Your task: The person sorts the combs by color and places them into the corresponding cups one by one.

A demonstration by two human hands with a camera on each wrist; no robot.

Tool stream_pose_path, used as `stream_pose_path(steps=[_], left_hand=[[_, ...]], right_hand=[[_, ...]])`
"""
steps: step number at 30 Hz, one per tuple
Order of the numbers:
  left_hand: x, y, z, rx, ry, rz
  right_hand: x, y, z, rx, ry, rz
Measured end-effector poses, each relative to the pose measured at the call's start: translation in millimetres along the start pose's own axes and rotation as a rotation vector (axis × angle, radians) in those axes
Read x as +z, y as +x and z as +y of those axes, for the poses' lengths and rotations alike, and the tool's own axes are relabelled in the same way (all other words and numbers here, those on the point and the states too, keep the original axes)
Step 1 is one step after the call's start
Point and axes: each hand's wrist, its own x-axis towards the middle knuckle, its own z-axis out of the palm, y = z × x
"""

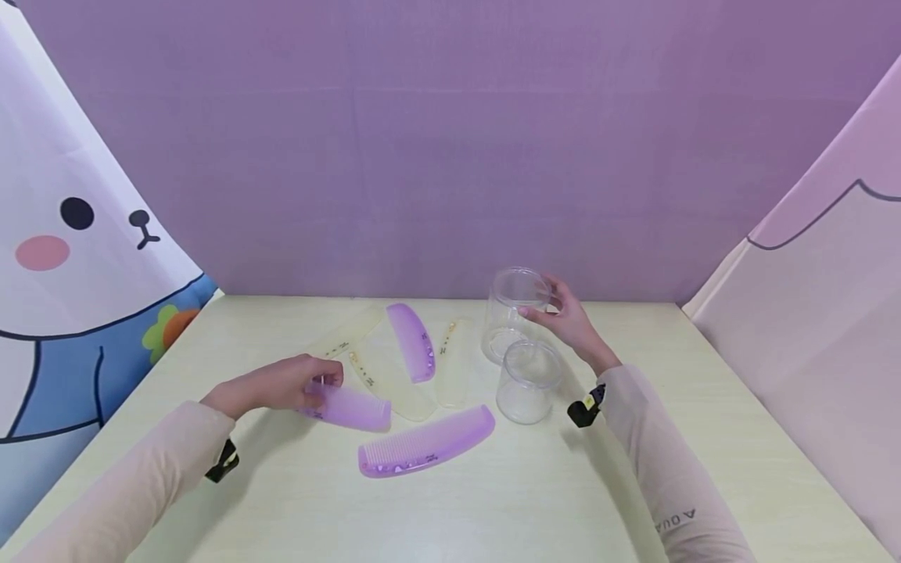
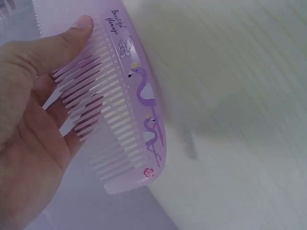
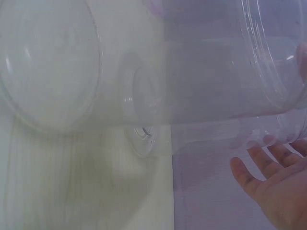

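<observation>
My left hand [image 1: 288,383] pinches a translucent purple comb [image 1: 359,410] at the left of the table. In the left wrist view, the thumb lies across its teeth, and its spine [image 2: 144,91] carries flamingo prints and lettering. My right hand [image 1: 570,320] holds a tall clear plastic jar [image 1: 517,313] near its rim, thumb in front and fingers at the far right side. A shorter clear jar [image 1: 529,383] stands just in front of the tall one. In the right wrist view, the spread fingers [image 3: 266,165] reach the clear wall near the mouth.
A second purple comb [image 1: 428,442] lies in front, another [image 1: 411,344] farther back. Pale yellow combs lie among them: one at the back left [image 1: 352,332], one in the middle [image 1: 394,387], one near the jars [image 1: 456,367]. A purple backdrop [image 1: 450,156] borders the table's far edge.
</observation>
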Motion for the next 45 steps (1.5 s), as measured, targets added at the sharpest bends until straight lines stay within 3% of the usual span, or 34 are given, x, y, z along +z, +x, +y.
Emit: stream_pose_path(steps=[6,17,25,31,40,45], left_hand=[[-1.1,-0.8,1.1,0.011,0.013,0.001],[-9.4,-0.1,2.1,-0.021,-0.030,0.054],[-14.9,2.1,0.2,-0.013,-0.122,0.148],[-19.2,5.2,1.0,0.024,-0.131,0.238],[-19.9,18.0,3.6,0.024,-0.239,0.363],[-19.5,26.8,7.0,0.000,-0.269,0.432]], right_hand=[[2,-9,-15,-0.003,-0.017,-0.010],[2,-9,-14,-0.001,-0.017,-0.003],[2,-9,-13,0.003,-0.018,-0.002],[2,-10,-15,-0.002,-0.022,-0.002],[2,-9,-13,-0.008,-0.020,-0.005],[0,-1,0,-0.008,-0.005,0.006]])
